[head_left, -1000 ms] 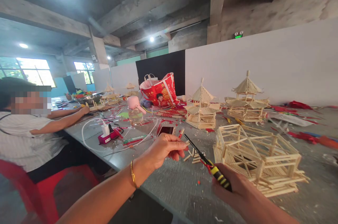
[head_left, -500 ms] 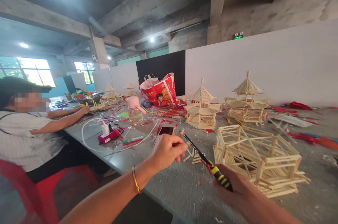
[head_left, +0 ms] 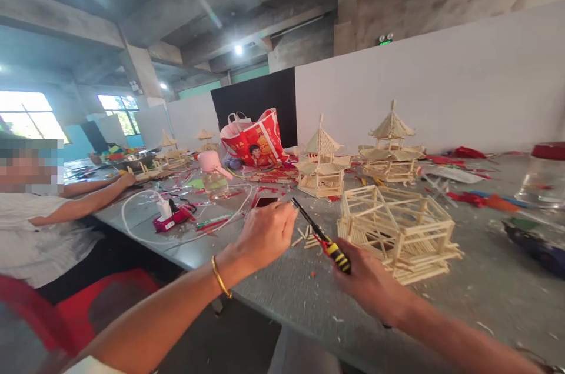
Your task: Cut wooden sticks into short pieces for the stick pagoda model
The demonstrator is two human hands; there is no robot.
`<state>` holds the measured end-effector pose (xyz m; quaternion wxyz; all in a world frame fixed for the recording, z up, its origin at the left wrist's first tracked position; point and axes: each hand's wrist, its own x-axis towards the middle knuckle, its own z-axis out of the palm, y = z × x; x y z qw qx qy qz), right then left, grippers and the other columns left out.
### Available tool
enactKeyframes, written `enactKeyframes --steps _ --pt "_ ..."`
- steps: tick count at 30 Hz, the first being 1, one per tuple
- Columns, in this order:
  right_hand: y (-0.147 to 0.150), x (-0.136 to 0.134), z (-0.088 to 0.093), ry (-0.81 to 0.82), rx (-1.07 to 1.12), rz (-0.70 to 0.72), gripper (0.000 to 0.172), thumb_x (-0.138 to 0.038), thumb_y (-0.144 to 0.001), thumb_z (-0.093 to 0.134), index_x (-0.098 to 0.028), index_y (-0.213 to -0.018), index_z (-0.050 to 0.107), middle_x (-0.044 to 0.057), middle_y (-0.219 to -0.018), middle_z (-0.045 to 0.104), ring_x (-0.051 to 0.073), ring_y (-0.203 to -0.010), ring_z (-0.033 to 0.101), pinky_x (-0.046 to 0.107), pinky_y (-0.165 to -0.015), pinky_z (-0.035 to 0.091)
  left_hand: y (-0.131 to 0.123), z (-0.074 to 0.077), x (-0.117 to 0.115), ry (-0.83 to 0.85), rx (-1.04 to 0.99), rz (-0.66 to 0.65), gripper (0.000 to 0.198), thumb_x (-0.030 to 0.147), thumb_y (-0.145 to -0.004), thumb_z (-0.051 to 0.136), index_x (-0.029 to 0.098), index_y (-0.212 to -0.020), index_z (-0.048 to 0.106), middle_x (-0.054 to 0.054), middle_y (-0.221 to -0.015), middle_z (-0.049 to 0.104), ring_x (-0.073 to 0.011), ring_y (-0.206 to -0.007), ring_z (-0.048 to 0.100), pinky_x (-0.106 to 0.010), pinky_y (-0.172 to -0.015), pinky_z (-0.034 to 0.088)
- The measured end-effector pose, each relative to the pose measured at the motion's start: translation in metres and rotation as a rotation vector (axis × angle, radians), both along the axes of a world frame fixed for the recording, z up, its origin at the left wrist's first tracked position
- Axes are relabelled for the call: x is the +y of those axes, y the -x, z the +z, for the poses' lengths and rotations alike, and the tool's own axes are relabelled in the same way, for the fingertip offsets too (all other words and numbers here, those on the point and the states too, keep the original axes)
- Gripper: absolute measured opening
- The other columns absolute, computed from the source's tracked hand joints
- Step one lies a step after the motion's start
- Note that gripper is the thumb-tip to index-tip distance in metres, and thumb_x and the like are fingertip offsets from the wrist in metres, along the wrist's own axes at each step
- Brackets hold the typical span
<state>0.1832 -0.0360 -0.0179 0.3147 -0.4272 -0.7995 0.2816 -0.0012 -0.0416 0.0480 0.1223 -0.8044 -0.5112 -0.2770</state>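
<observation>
My left hand (head_left: 268, 231), a gold bangle on its wrist, is closed over the table with its fingertips turned away. Whatever it pinches is hidden. My right hand (head_left: 362, 275) grips a tool (head_left: 338, 254) with a yellow-and-black handle and a long dark blade. The blade's tip points up and left, close beside my left fingers; I cannot tell whether they touch. Beneath the blade lie several short wooden sticks (head_left: 309, 240). A roofless stick-built frame (head_left: 399, 239) with crossed bars on top stands right of the tool.
Two small stick pavilions (head_left: 321, 165) (head_left: 392, 150) stand behind. A red bag (head_left: 256, 147), pink-lidded bottle (head_left: 215, 180), phone (head_left: 266, 202) and pink power strip (head_left: 164, 222) with white cable occupy the table (head_left: 282, 297). A co-worker (head_left: 44, 227) sits at left. A clear jar (head_left: 545, 183) stands right.
The view has swung right, bringing the jar into sight. My left hand has turned so its fingertips no longer show; earlier it pinched a small pale stick piece. My right hand keeps the tool.
</observation>
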Motion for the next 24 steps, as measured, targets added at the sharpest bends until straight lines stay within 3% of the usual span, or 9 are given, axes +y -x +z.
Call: enactKeyframes --steps 2,7,10,14,17,20,24 --pt "-0.002 -0.002 0.001 0.043 -0.008 0.006 0.013 -0.014 -0.069 0.038 -0.017 -0.078 0.048 -0.001 -0.065 0.051 0.013 -0.06 0.047 0.021 -0.054 0.031 0.001 0.008 0.003 0.122 -0.066 -0.023 0.029 0.026 -0.083 0.037 0.017 -0.06 0.052 0.001 -0.054 0.047 -0.0096 -0.052 0.039 -0.022 -0.053 0.028" --pt "-0.003 -0.008 0.009 0.123 -0.027 0.008 0.019 -0.012 -0.066 0.04 -0.016 -0.082 0.049 0.001 -0.071 0.054 0.014 -0.066 0.049 0.022 -0.059 0.034 0.007 0.026 0.011 0.68 -0.46 -0.103 0.03 0.035 -0.076 0.045 0.015 -0.055 0.05 0.005 -0.047 0.041 -0.0045 -0.04 0.029 -0.02 -0.041 0.02" --pt "-0.003 -0.008 0.011 0.118 -0.02 -0.012 0.02 -0.011 -0.067 0.041 -0.016 -0.084 0.049 0.001 -0.071 0.054 0.015 -0.066 0.049 0.022 -0.06 0.034 0.007 0.029 0.013 0.848 -0.646 -0.127 0.028 0.038 -0.071 0.052 0.013 -0.058 0.052 0.006 -0.046 0.038 -0.003 -0.038 0.024 -0.021 -0.04 0.014" --pt "-0.002 -0.002 0.001 0.082 0.041 0.028 0.016 -0.016 -0.07 0.041 -0.017 -0.082 0.051 0.0 -0.07 0.055 0.014 -0.064 0.049 0.021 -0.057 0.034 0.003 0.026 0.013 0.845 -0.665 -0.128 0.028 0.039 -0.071 0.053 0.012 -0.062 0.057 0.006 -0.045 0.039 -0.0032 -0.038 0.026 -0.021 -0.04 0.015" --pt "0.002 0.003 -0.008 0.042 0.064 0.01 0.013 -0.017 -0.07 0.041 -0.016 -0.077 0.052 0.0 -0.066 0.054 0.013 -0.06 0.047 0.021 -0.054 0.033 0.002 0.028 0.012 0.655 -0.527 -0.05 0.026 0.034 -0.074 0.049 0.012 -0.064 0.06 0.005 -0.046 0.043 -0.0037 -0.039 0.029 -0.021 -0.041 0.02" --pt "0.004 0.001 -0.004 -0.004 0.035 0.018 0.013 -0.018 -0.07 0.04 -0.015 -0.073 0.053 0.0 -0.062 0.054 0.013 -0.057 0.047 0.021 -0.052 0.032 0.01 0.036 0.007 0.472 -0.434 0.013 0.022 0.028 -0.075 0.049 0.013 -0.064 0.061 0.004 -0.046 0.047 -0.0044 -0.041 0.036 -0.02 -0.044 0.025" --pt "-0.006 -0.011 0.012 0.08 -0.062 -0.078 0.011 -0.022 -0.071 0.041 -0.018 -0.071 0.051 0.0 -0.056 0.053 0.013 -0.05 0.046 0.022 -0.047 0.031 0.03 0.04 -0.007 0.649 -0.652 -0.05 0.023 0.033 -0.076 0.051 0.013 -0.068 0.059 0.003 -0.051 0.051 -0.0035 -0.039 0.038 -0.02 -0.042 0.027"
